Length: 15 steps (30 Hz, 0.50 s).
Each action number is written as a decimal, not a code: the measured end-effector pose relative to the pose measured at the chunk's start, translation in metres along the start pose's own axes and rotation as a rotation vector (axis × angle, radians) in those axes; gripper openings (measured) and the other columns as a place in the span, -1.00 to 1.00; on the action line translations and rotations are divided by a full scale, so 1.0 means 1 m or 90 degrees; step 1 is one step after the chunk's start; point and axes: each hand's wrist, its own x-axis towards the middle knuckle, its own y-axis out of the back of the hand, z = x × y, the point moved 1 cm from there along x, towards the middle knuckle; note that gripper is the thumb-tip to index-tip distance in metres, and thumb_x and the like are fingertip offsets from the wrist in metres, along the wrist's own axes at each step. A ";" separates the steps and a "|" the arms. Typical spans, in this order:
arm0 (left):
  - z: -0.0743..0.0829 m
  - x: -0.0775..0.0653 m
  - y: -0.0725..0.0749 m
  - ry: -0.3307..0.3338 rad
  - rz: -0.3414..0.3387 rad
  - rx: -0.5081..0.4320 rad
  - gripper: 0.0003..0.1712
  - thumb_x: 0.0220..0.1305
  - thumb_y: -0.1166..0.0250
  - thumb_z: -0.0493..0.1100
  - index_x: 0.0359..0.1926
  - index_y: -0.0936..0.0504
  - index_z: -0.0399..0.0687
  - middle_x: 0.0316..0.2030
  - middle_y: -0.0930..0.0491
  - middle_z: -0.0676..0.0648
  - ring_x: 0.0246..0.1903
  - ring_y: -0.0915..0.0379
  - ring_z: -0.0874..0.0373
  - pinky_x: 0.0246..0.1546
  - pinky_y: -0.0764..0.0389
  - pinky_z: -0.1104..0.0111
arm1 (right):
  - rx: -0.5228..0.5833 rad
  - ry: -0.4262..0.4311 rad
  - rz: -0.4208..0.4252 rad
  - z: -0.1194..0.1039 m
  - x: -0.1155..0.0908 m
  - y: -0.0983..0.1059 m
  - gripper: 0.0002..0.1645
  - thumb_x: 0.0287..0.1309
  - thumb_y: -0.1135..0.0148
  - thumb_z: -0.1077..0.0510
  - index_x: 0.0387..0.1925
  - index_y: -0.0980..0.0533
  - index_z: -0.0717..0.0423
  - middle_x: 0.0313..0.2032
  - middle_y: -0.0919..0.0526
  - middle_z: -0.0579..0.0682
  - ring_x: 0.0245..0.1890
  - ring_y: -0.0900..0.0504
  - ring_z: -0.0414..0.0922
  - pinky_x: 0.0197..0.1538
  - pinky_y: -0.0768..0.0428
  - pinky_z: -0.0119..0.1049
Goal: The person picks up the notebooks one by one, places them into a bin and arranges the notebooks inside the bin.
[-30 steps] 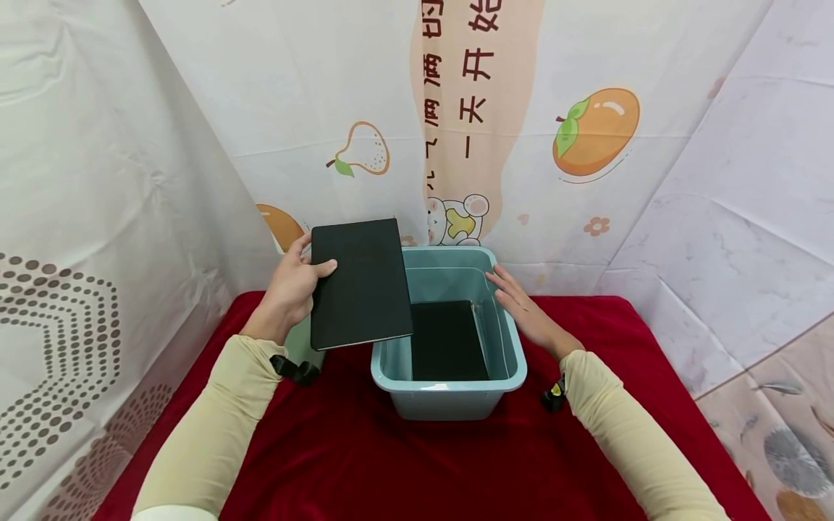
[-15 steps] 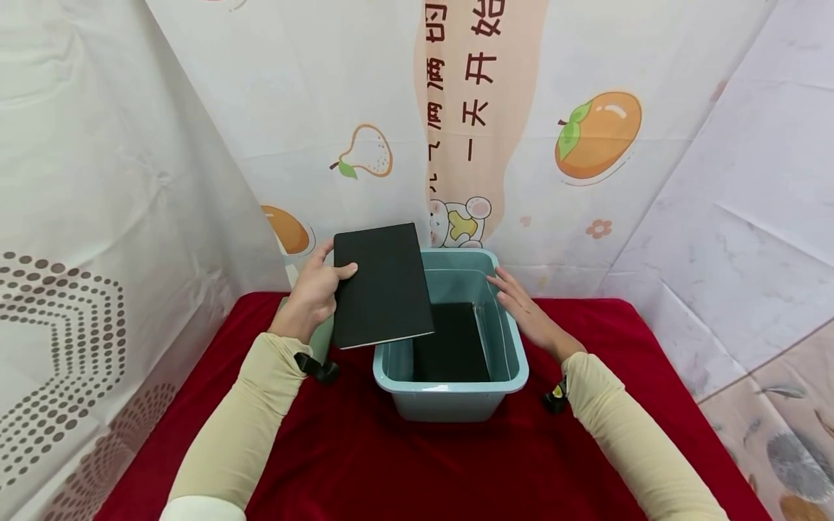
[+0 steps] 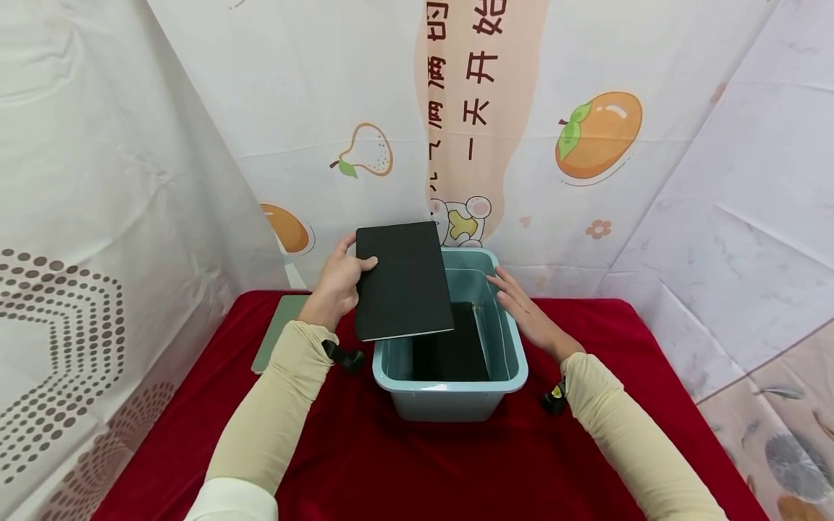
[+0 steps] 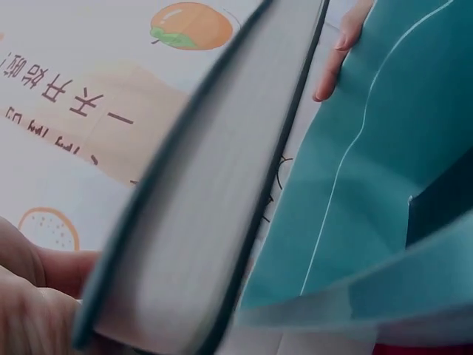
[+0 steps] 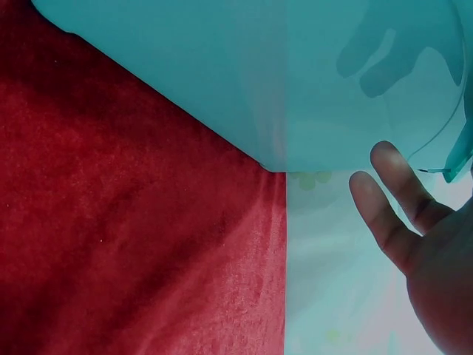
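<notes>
My left hand (image 3: pixel 337 284) grips a black hardcover book (image 3: pixel 402 282) by its left edge, thumb on top of the cover. The book is held tilted above the left part of a light blue plastic bin (image 3: pixel 449 386). Its thick block of white pages (image 4: pixel 199 192) faces the left wrist view. Inside the bin lies another black book (image 3: pixel 452 354), partly covered by the held one in the head view. My right hand (image 3: pixel 529 312) is at the bin's right rim with fingers extended; in the right wrist view, its fingertips (image 5: pixel 367 192) appear beside the bin's outer wall.
A flat grey-green book-like item (image 3: pixel 281 324) lies on the red cloth (image 3: pixel 391 463) left of the bin, partly behind the left forearm. A printed curtain (image 3: pixel 274 94) hangs right behind the table, with others along both sides.
My left hand has carried the black book rightward, from beside the bin to over its left part. The grey-green item is now less covered. The right hand has stayed by the rim.
</notes>
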 end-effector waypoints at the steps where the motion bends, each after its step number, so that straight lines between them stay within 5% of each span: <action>1: 0.000 0.002 -0.002 0.001 0.003 -0.004 -0.15 0.52 -0.09 -0.33 0.61 0.01 0.43 0.50 -0.25 -0.13 0.36 -0.40 -0.16 0.39 -0.45 0.03 | -0.001 -0.002 0.001 -0.001 0.000 0.000 -0.31 0.58 0.21 -0.20 0.62 -0.04 -0.25 0.66 0.25 -0.21 0.64 0.18 0.11 0.46 -0.01 0.51; 15: -0.006 0.012 -0.025 -0.007 0.029 0.005 -0.16 0.50 -0.10 -0.35 0.60 -0.04 0.36 0.49 -0.28 -0.16 0.33 -0.45 -0.17 0.34 -0.50 0.01 | -0.014 -0.006 0.001 0.000 0.000 0.001 -0.33 0.60 0.23 -0.16 0.62 -0.03 -0.24 0.66 0.26 -0.17 0.65 0.20 0.13 0.47 0.00 0.49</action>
